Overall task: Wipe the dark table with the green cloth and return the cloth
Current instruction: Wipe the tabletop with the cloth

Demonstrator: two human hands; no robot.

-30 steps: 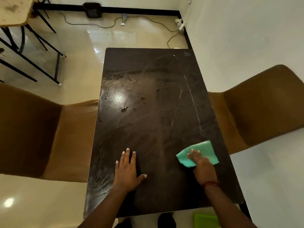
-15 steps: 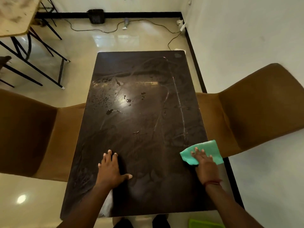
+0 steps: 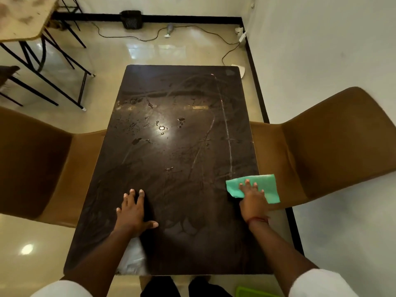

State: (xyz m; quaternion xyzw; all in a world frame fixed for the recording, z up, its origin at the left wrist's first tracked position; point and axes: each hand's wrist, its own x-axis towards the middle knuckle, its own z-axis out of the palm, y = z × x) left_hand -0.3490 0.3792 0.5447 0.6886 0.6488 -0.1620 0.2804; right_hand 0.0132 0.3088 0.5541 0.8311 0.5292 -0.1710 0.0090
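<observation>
A: status on the green cloth (image 3: 260, 185)?

B: flat on the dark tabletop (image 3: 177, 159), at its right edge, near end. Outer part of the cloth hangs past that edge, over the seat of the brown chair (image 3: 321, 151) on the tabletop's right.

A: right hand (image 3: 252, 200)?

B: palm down on the cloth's near-left part, fingers spread and extended. Pressing flat, not pinching or gripping. Red band on the wrist.

A: left hand (image 3: 131, 211)?

B: flat on the bare tabletop, left of centre at the near end, fingers apart, thumb out toward the cloth. Holding nothing. Well apart from the cloth.

A: surface condition?

B: droplets and small puddles around the tabletop's middle, next to a bright light reflection. Pale streaks and arcs run along the right half, from the far end down toward the cloth. Near end looks duller, smeared.

A: anything else around it?

B: second brown chair (image 3: 42, 168) on the tabletop's left. Green tray (image 3: 252, 292) on the floor just off the near-right corner, only partly in view. Beyond the far end: cable (image 3: 132, 38) on the floor, black box (image 3: 131, 19) against the wall. Light-topped table with black legs (image 3: 23, 18) off the far-left corner.

A: white patch at the near edge?

B: under the left forearm, can't tell what it is.
</observation>
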